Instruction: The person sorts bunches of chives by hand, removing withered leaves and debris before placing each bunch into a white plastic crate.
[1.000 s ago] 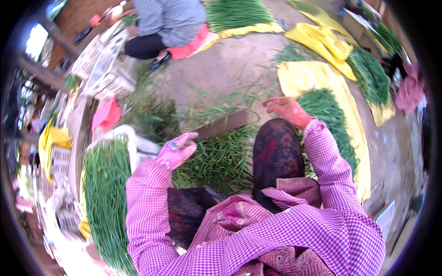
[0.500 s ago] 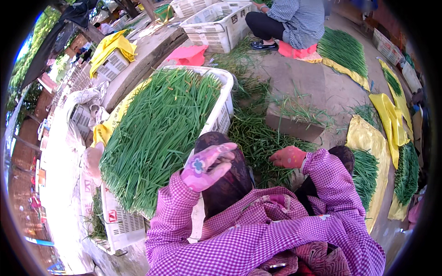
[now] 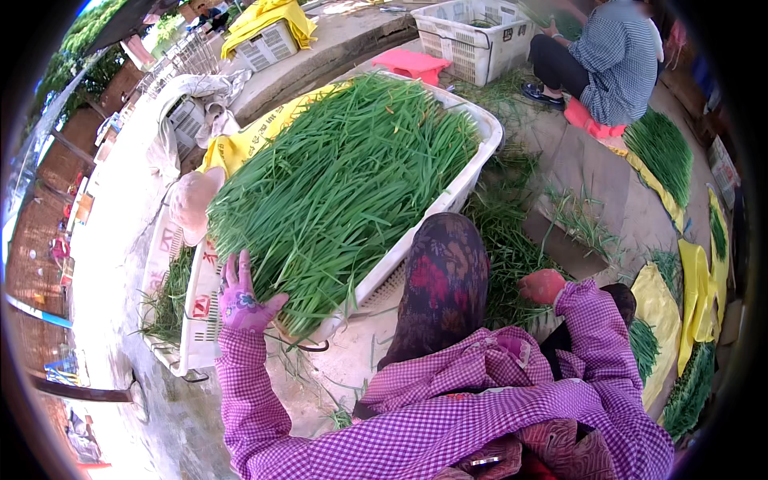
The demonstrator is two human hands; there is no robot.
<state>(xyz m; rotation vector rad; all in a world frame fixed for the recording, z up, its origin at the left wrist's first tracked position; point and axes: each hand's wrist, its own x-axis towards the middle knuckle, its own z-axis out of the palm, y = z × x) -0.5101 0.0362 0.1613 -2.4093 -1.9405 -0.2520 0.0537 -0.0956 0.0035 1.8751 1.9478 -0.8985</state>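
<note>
A white plastic crate (image 3: 490, 132) on my left is piled with long green leaves that look like garlic chives (image 3: 344, 184). My left hand (image 3: 246, 302), in a pink patterned glove, is open with fingers spread at the crate's near left corner, by the ends of the leaves. I cannot make out whether its fingertips touch them. My right hand (image 3: 542, 286), gloved in pink, hangs above a heap of loose greens (image 3: 504, 256) beyond my knees. Its fingers look curled in, and anything inside them is hidden.
A second white crate (image 3: 172, 320) with leafy scraps adjoins on the left. A pink stool (image 3: 408, 64) and another white crate (image 3: 460, 52) stand farther back. Another person (image 3: 616, 60) sits at the far right. Bundled greens lie on yellow sheets (image 3: 660, 308) at right.
My left hand has moved left and down from above my knee to the crate's near corner, fingers spreading. The view has shifted left. My right hand stays over the loose greens.
</note>
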